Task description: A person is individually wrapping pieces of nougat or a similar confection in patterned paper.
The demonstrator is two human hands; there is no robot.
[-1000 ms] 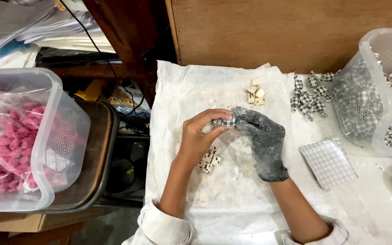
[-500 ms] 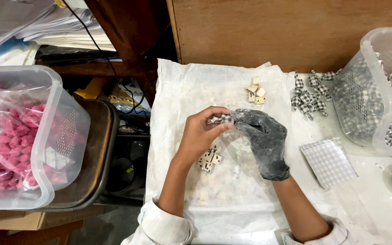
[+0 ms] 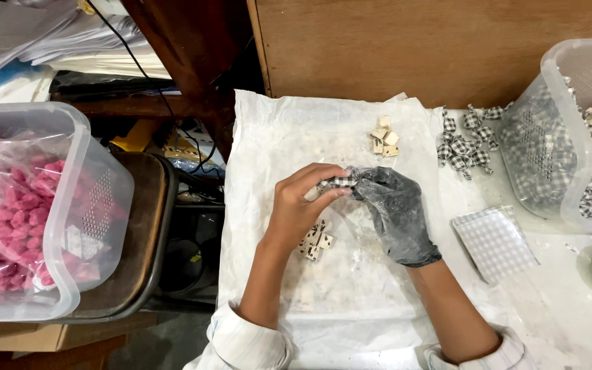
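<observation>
Both hands [image 3: 351,199] pinch checkered wrapper [image 3: 338,182] over white sheet [image 3: 289,130].

The checked wrapper [image 3: 337,182] pinched between both hands looked like thin glossy film. The right hand [image 3: 393,214] wore a grey, dusty, matt glove; the left hand [image 3: 301,207] was bare. Under the grip lay a crinkled, translucent white plastic sheet [image 3: 275,130], powder-smeared. Far left of the grip stood a clear, smooth plastic bin [image 3: 70,226], and beyond the grip a matt brown wooden board [image 3: 412,41].
</observation>
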